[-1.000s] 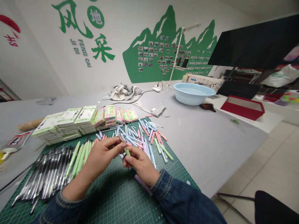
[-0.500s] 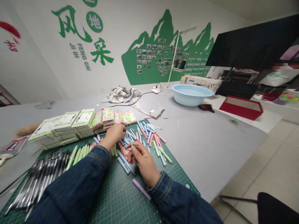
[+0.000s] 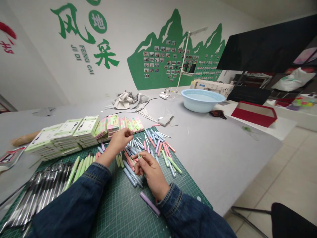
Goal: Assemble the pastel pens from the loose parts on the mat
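My left hand [image 3: 118,142] reaches over the far edge of the loose pens, with its fingertips pinched together close to the stacked pink-and-green pen boxes [image 3: 113,123]. My right hand [image 3: 150,174] grips a slim pale pen [image 3: 137,155] near the middle of the pile of pastel pens [image 3: 155,141]. These pens lie on a green cutting mat [image 3: 119,206]. To the left are rows of pale green pens [image 3: 77,171] and black pens [image 3: 42,195]. A lilac pen [image 3: 150,204] lies alone below my right hand.
White-and-green boxes [image 3: 85,127] stand stacked beyond the black pens. A grey table holds a pale blue basin [image 3: 200,100], crumpled cloth [image 3: 126,100], and a sewing machine [image 3: 211,87]. A red box [image 3: 255,114] sits further right. A black chair [image 3: 289,221] stands at lower right.
My left hand has moved away from my right hand, forward and left toward the boxes. My right hand keeps the pen. The view has shifted slightly.
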Available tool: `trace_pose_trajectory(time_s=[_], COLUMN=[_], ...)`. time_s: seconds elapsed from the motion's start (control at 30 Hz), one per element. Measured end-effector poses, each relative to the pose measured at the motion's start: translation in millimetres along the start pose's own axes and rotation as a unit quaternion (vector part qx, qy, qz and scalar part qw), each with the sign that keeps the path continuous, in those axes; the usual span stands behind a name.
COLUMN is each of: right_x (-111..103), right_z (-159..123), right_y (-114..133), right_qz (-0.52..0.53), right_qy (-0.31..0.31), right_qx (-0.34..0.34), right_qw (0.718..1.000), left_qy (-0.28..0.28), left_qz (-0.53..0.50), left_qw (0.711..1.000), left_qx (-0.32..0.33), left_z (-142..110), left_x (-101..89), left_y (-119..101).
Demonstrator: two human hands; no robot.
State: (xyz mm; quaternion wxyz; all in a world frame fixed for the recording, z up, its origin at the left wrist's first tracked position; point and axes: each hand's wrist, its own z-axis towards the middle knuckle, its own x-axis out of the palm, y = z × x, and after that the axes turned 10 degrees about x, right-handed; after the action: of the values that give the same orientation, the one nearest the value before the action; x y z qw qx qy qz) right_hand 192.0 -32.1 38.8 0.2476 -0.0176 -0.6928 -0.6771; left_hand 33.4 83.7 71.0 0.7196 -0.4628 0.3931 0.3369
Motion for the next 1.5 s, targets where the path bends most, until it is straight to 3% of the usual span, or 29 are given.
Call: trace_pose_trajectory(time_s=[0.03,0.07,0.1,0.17,0.23,0.33,0.87,1.0,1.1,1.13,1.2,1.27,1.3,1.37,1.5], right_x=[0,1,1,2,3,3,2,2,2,1,1,1,1,1,1], right_z=[0,0,-1,-1,-1,-1,-1,-2,-2,-2,-2,-2,-3,-3,-3], right_y=[0,0,0,0,0,-1,-3,-1,0,0,1,0,0,0,-1], right_qz=[0.0,0.001,0.002,0.006,0.01,0.016,0.016,0.009,0.005,0.004,0.005,0.004,0.003,-0.001,-0.009], right_qy=[-0.003,-0.005,-0.007,-0.006,-0.004,-0.003,0.001,0.005,0.008,0.008,0.009,0.012,0.014,0.016,0.014], right_qx=[0.0,0.001,0.002,0.009,0.015,0.024,0.023,0.012,0.011,0.011,0.007,0.003,0.002,0.0,0.001], right_qw=[1.0,1.0,1.0,1.0,1.0,1.0,1.0,1.0,1.0,1.0,1.0,1.0,1.0,1.0,1.0], left_qy=[-0.014,-0.06,-0.092,-0.154,-0.171,-0.172,-0.148,-0.115,-0.086,-0.089,-0.103,-0.06,-0.014,0.076,0.1], left_qz=[-0.057,-0.211,-0.358,-0.525,-0.592,-0.611,-0.554,-0.529,-0.523,-0.495,-0.36,-0.087,0.027,0.15,0.178], left_qw=[0.998,0.976,0.929,0.836,0.785,0.769,0.819,0.84,0.848,0.864,0.926,0.989,0.993,0.979,0.972], left_qx=[0.003,-0.004,-0.01,-0.044,-0.068,-0.076,-0.037,-0.017,-0.014,-0.022,-0.057,-0.102,-0.116,-0.118,-0.114], left_z=[-8,-17,-26,-43,-56,-64,-66,-72,-75,-75,-74,-73,-72,-72,-70], left_x=[-4.4,-8.4,-11.9,-17.2,-21.1,-25.5,-29.7,-32.7,-38.8,-40.3,-40.0,-33.9,-28.6,-15.2,7.0], left_y=[-5,-11,-18,-31,-43,-54,-67,-70,-60,-53,-32,-9,1,17,29])
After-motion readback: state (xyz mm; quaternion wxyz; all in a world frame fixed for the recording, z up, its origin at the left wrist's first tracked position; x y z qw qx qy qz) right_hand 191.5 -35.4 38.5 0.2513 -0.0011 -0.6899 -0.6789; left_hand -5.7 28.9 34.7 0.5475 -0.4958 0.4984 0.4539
